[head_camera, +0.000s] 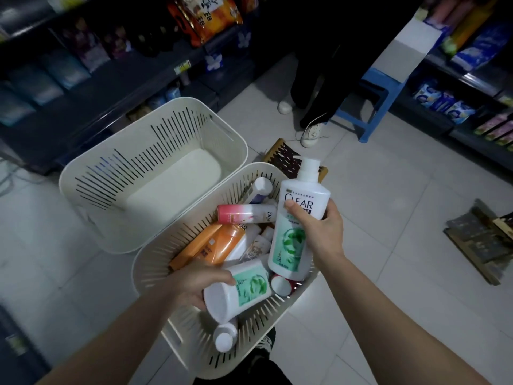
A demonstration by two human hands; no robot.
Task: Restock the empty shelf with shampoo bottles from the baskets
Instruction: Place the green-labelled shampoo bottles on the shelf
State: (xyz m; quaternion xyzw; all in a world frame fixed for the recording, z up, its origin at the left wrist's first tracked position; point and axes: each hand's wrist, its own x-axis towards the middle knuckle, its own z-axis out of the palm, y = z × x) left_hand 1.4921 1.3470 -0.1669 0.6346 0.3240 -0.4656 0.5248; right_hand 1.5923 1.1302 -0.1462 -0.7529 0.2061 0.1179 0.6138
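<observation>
Two cream slotted baskets stand on the floor. The far basket (pixel 91 190) is empty. The near basket (pixel 249 337) holds several shampoo bottles, among them an orange bottle (pixel 219 245) and a pink-and-white bottle (pixel 244 213). My right hand (pixel 319 232) grips a white and green Clear bottle (pixel 291 245) upright above the near basket. My left hand (pixel 194 282) holds a second white and green bottle (pixel 238 290), tilted with its base toward me, just over the basket. A small white bottle (pixel 225 337) lies at the basket's near end.
Dark shelves (pixel 91 87) with packaged goods run along the left. More stocked shelves (pixel 458 87) line the right. A person's legs and white shoes (pixel 311 132) stand ahead beside a blue stool (pixel 374 107). Flattened cardboard (pixel 483 240) lies on the tiled floor at right.
</observation>
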